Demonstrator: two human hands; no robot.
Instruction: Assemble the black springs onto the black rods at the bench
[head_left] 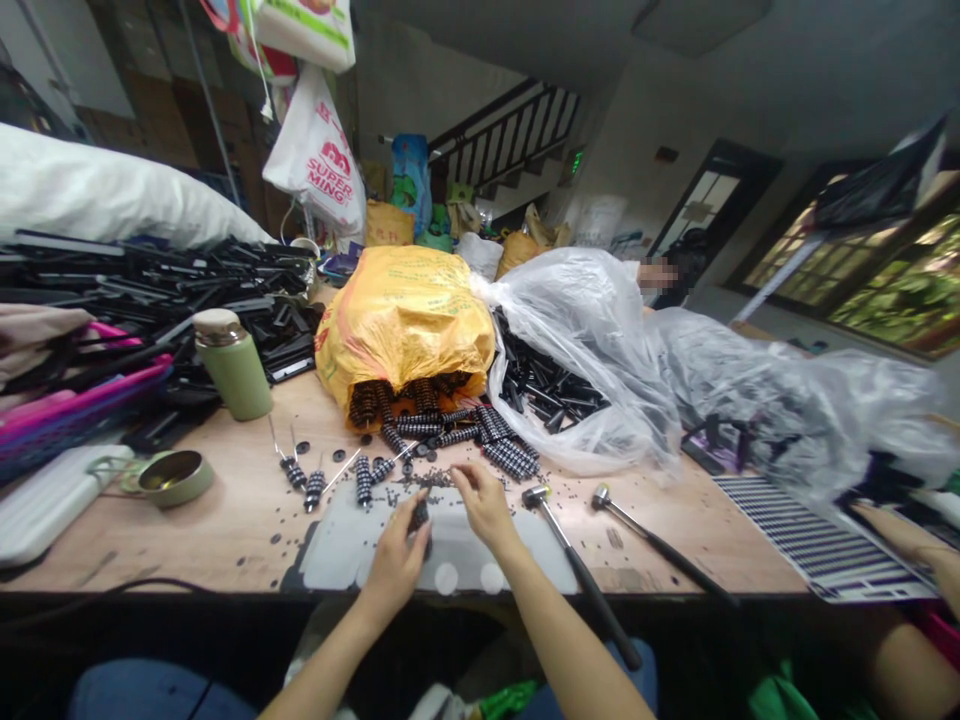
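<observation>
My left hand (397,560) is closed round a small dark cylindrical piece (420,515), above a pale grey mat (341,545). My right hand (487,510) hovers to its right with thumb and fingertips drawn together; anything between them is too small to make out. Just beyond both hands, small dark bits (431,480) lie scattered over the mat's far edge and the wood. Stacks of black-and-white ringed pieces (364,480) stand left of the mat, several with thin metal rods sticking out. More ringed pieces (510,455) are piled behind my right hand.
Two hammers (577,560) (660,545) lie at right, one handle overhanging the table edge. A yellow sack (409,320) and clear plastic bag (592,350) stand behind. Left are a green flask (234,370) and cup (176,480). Another person's arm (907,535) reaches in at far right.
</observation>
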